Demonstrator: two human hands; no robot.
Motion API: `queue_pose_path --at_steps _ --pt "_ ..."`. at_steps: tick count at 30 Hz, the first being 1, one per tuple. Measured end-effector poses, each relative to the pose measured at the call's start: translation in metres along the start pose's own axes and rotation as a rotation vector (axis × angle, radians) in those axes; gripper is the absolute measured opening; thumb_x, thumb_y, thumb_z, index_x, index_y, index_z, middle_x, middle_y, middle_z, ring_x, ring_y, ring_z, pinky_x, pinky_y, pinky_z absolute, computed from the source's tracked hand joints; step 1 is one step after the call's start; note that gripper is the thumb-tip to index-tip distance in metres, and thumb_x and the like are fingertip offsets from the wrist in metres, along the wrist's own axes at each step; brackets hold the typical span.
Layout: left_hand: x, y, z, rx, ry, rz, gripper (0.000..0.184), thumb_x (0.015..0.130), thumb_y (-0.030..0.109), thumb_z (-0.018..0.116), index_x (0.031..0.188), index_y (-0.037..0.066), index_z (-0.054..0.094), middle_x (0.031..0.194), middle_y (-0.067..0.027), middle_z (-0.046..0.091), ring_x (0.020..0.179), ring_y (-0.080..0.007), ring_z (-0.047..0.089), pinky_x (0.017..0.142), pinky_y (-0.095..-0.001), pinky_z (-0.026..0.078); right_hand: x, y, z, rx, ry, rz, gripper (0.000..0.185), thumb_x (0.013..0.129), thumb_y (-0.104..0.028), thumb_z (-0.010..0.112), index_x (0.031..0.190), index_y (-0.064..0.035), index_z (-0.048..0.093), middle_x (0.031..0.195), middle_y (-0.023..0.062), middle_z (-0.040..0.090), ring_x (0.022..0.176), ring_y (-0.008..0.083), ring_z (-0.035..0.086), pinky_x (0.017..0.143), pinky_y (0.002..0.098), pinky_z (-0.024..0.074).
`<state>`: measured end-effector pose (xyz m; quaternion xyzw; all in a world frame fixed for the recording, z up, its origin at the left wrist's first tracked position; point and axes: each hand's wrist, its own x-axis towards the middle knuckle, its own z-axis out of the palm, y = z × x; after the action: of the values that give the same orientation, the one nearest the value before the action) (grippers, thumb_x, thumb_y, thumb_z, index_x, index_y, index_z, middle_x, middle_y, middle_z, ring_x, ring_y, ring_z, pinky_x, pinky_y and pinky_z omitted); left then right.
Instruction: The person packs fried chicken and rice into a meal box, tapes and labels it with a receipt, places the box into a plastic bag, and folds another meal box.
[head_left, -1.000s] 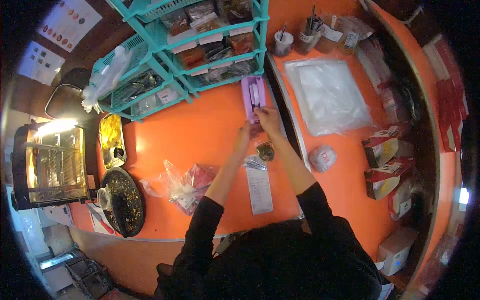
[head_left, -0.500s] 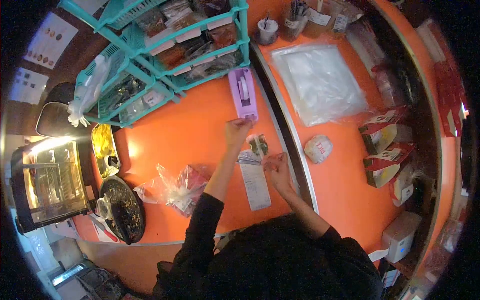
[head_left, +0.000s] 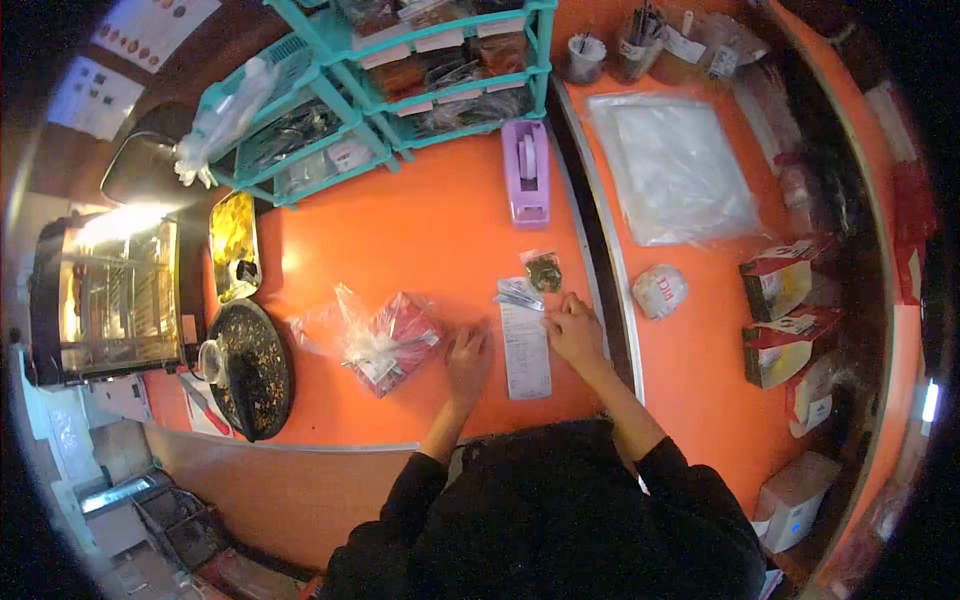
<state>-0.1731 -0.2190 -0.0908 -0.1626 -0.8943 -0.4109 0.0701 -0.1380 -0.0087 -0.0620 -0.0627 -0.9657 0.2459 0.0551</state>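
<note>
My left hand (head_left: 468, 360) rests low over the orange counter, fingers stretched out and nothing visible in them. Just left of it lies a knotted clear plastic bag (head_left: 372, 350) with a red box inside. My right hand (head_left: 576, 330) is closed, its fingertips together at the upper right edge of a long printed receipt (head_left: 526, 350); what they hold, if anything, is hidden. Above the fingertips sits a small clear packet with dark green contents (head_left: 543, 272). A thin silvery wrapped strip (head_left: 519, 295) lies across the receipt's top.
A purple tape dispenser (head_left: 526, 180) stands beyond the packet, beside teal basket shelves (head_left: 470, 110). Rightward, past a dark gap, are a stack of clear bags (head_left: 680, 170) and a round wrapped pack marked RICE (head_left: 660, 291). A round black tray (head_left: 262, 375) is at left.
My left hand has left the tape dispenser and come down beside the bagged box. My right hand stays near the receipt and packet. The whole view has shifted slightly.
</note>
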Motion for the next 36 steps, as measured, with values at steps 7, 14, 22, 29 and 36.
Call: queue_pose_path --at_steps 7,14,22,29,36 --pt "-0.019 0.032 -0.051 -0.132 0.330 -0.278 0.011 0.088 0.011 0.058 0.090 0.001 0.061 0.085 -0.0083 0.058 0.079 -0.0211 0.056 0.072 -0.0312 0.046 -0.006 -0.037 -0.022 0.856 -0.638 0.351 0.026 0.081 -0.024 0.067 0.070 -0.0010 0.065 0.081 0.0073 0.065 0.069 0.0199 0.060 0.062 0.0379 0.0460" --pt "-0.055 0.015 -0.142 -0.658 0.807 -0.696 0.016 0.094 0.020 0.054 0.089 0.005 0.057 0.081 -0.0006 0.053 0.077 -0.0111 0.051 0.070 -0.0270 0.044 0.032 -0.162 0.019 1.093 -0.425 -0.489 0.022 0.084 -0.022 0.066 0.078 -0.0003 0.066 0.096 0.0092 0.064 0.083 0.0195 0.059 0.074 0.0328 0.0465" --pt "-0.064 -0.069 -0.121 -0.075 0.745 -0.671 0.022 0.089 0.023 0.060 0.099 0.003 0.058 0.097 -0.0091 0.045 0.092 -0.0213 0.048 0.080 -0.0340 0.040 0.096 -0.158 0.055 0.300 -0.402 -0.473 0.031 0.075 -0.029 0.073 0.093 -0.0055 0.064 0.105 0.0157 0.052 0.098 0.0297 0.052 0.080 0.0369 0.0458" --pt "-0.067 -0.108 -0.109 0.282 0.552 -0.720 0.043 0.092 0.040 0.048 0.116 0.005 0.055 0.111 -0.0134 0.049 0.095 -0.0252 0.051 0.082 -0.0326 0.044 0.082 -0.126 0.087 0.666 -0.443 -0.264 0.044 0.085 -0.036 0.065 0.114 -0.0042 0.057 0.111 0.0161 0.047 0.102 0.0305 0.050 0.087 0.0361 0.0428" --pt "0.022 -0.065 -0.135 -1.279 0.287 -0.681 0.056 0.096 0.046 0.037 0.130 0.002 0.045 0.121 -0.0084 0.055 0.109 -0.0195 0.053 0.096 -0.0369 0.039 0.062 -0.137 0.129 0.982 0.014 0.062 0.049 0.097 -0.040 0.043 0.119 0.0017 0.056 0.119 0.0148 0.048 0.117 0.0284 0.042 0.102 0.0390 0.0322"
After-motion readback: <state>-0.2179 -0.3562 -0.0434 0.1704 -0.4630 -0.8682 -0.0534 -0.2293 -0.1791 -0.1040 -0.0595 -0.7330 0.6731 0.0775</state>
